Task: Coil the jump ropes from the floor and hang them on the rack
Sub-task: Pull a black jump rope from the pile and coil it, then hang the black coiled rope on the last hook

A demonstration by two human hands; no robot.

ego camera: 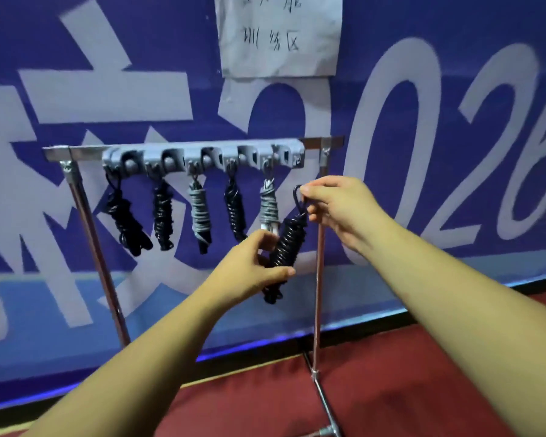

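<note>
Pinching top loop (298,194) of coiled black jump rope (289,241) with right hand (334,206), thumb and fingertips closed on cord. Gripping bundle's lower end with left hand (252,269), fingers curled round it. Held tilted, below right end of rack hook bar (202,159), just left of right post (317,294). Hanging from hooks: five coiled ropes (199,212), black and grey. Far: blue banner (423,42), paper sign (278,36). Near: red floor (375,389).

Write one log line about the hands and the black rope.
step: hanging | left hand: holds coiled black rope low | right hand: pinches its top loop | rack: five ropes hung, this one not yet
</note>
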